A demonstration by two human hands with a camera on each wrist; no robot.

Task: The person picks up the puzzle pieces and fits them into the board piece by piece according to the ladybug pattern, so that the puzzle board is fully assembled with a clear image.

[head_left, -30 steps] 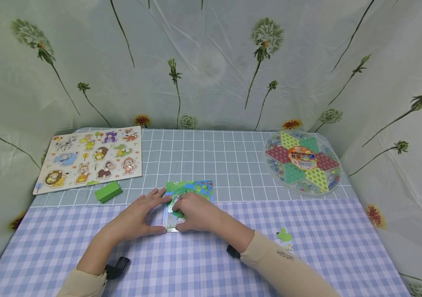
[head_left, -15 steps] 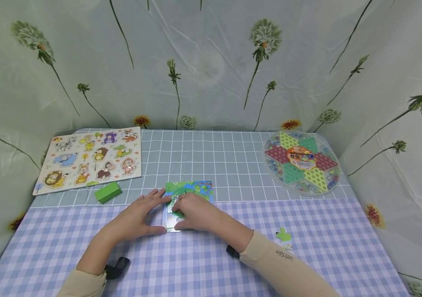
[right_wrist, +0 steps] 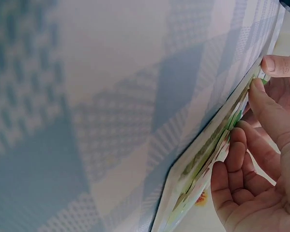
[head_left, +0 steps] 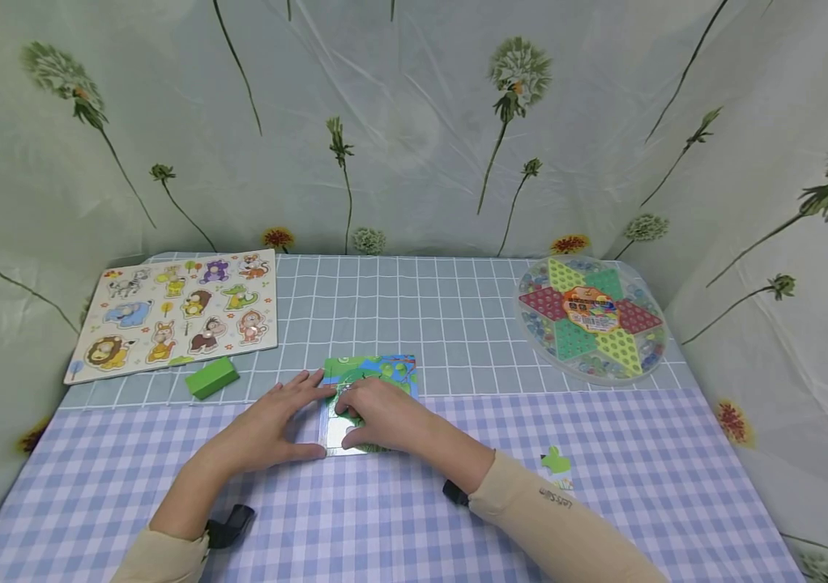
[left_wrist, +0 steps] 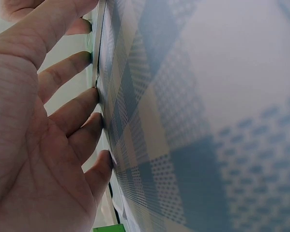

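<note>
A small jigsaw puzzle in a shallow tray (head_left: 399,368), printed in green and blue, lies in front of me on the table. My left hand (head_left: 268,425) is spread at its left side, fingertips and thumb touching the edge; the left wrist view shows the fingers (left_wrist: 74,113) extended, tips down on the surface. My right hand (head_left: 392,417) is over the middle and lower part, thumb and bent index finger on a shiny puzzle piece (head_left: 339,429), the other fingers (right_wrist: 234,169) curled in. Much of the picture is hidden beneath this hand.
A loose green puzzle piece (head_left: 556,460) lies to the right on the checked cloth (head_left: 472,534). Behind the left hand are a green block (head_left: 212,378) and an animal peg board (head_left: 188,316). A round Chinese checkers set (head_left: 592,320) with marbles sits at the back right.
Both hands stay almost in place. The right thumb and index finger shift slightly on the puzzle, and the piece between them turns from greenish to bright white glare.
</note>
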